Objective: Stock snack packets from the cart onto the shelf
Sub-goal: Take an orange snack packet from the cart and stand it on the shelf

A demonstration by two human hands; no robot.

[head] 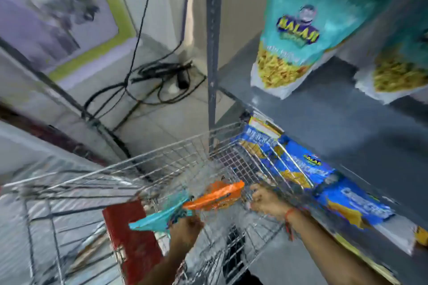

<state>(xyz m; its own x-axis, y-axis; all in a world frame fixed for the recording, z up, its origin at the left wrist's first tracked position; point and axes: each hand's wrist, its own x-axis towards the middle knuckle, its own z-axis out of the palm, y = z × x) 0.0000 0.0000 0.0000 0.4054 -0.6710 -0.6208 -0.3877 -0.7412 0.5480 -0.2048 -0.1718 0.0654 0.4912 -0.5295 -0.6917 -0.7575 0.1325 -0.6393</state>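
Teal packet (159, 218) – flat, crumpled, over the wire cart (129, 169) – pinched in the left hand (185, 230). Orange packet (215, 195) just right of it, inside the basket. Right hand (266, 199) beside the orange packet; finger spread blurred, cannot tell.

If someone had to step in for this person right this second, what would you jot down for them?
Left hand: gripping a teal packet over the cart.
Right hand: down inside the cart beside an orange packet; too blurred to tell if it grips anything.
Already stocked: teal packets on the upper shelf, blue packets along the lower one.
Left: put the teal packet on the shelf, then the orange one. The blur hides whether more packets lie in the cart.
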